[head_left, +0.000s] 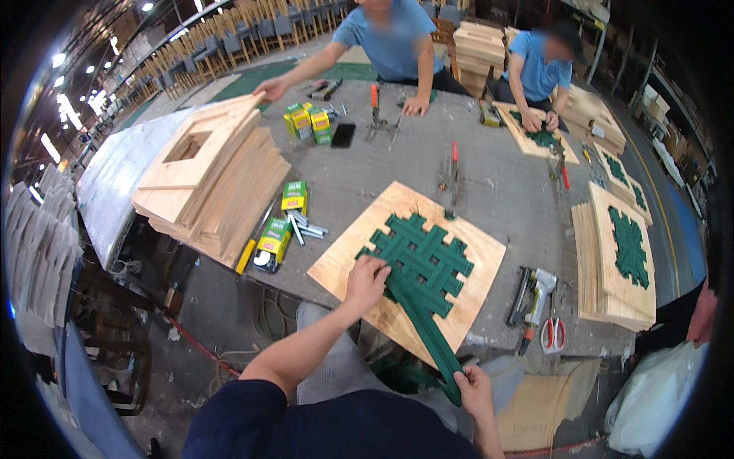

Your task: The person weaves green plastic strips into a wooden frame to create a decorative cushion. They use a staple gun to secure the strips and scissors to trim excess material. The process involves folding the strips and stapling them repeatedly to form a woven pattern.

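Observation:
A square wooden panel (pixel 480 264) lies turned corner-on at the table's near edge. Green webbing straps (pixel 428 260) are woven over and under across its middle, their short ends sticking out around the weave. One long green strap (pixel 420 325) runs from the weave's left side down past the panel's near edge. My left hand (pixel 367 283) has its fingers curled onto this strap's upper end, against the panel. Lower right, my right hand (pixel 475 389) pinches the strap near its loose end, which folds back. The strap looks taut between both hands.
A staple gun (pixel 541 292) and red-handled scissors (pixel 552 334) lie right of the panel. Yellow-green boxes (pixel 275 236) and staple strips (pixel 306 227) sit left, beside stacked wooden frames (pixel 222 191). Finished panels (pixel 627 245) are stacked right. Two co-workers stand across the table.

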A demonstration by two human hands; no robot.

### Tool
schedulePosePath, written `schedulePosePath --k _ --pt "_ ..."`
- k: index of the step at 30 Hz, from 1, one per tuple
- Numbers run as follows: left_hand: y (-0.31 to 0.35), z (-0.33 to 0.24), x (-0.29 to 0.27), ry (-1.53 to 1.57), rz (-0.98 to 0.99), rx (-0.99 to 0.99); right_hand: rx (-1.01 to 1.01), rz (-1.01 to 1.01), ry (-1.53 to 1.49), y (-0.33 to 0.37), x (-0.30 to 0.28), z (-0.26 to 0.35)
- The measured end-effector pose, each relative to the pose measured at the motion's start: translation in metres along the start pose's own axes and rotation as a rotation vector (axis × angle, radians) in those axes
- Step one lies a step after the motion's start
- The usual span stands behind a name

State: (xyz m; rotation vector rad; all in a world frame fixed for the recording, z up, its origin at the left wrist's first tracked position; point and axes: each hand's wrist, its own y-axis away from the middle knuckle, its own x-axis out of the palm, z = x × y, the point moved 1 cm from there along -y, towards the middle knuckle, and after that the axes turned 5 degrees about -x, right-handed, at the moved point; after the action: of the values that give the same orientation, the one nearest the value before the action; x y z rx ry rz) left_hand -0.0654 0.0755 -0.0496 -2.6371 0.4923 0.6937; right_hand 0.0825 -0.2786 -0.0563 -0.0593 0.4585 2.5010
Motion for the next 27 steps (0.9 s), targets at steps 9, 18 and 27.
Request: schedulePosePath --k 9,18,27 --pt "-0.051 -0.028 0.039 -0.171 0.363 -0.103 -0.055 -0.082 -0.196 0.018 0.012 0.015" --pt "-0.064 -0.021 0.06 -0.32 0.614 -0.151 -0.283 -0.19 0.416 -0.031 0.023 0.057" --pt "-0.071 -0.021 0.057 -0.314 0.67 -0.244 0.316 0.318 -0.471 -0.171 0.124 0.103"
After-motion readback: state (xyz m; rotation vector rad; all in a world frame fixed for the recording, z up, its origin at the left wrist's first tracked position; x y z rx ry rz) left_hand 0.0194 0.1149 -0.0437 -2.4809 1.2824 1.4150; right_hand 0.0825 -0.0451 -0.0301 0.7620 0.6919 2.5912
